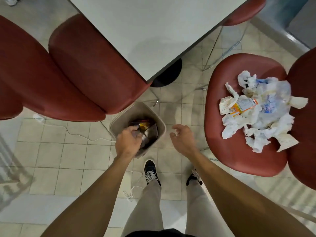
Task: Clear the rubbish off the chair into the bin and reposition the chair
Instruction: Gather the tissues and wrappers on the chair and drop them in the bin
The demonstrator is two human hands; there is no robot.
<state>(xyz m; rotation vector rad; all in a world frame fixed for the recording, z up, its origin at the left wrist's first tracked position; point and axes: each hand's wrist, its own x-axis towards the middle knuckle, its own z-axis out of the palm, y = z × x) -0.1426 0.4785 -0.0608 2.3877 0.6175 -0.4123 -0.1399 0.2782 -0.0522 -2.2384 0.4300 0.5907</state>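
The rubbish (259, 110) on the chair (222, 134) lies right of the loosely open, empty right hand (182, 140), nearer than the left hand (128, 141) over the bin (119, 120), its grasp unclear.

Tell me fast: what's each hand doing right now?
Left hand: over the bin, fingers curled down into the rubbish; a grip cannot be told.
Right hand: open, empty, beside the bin.
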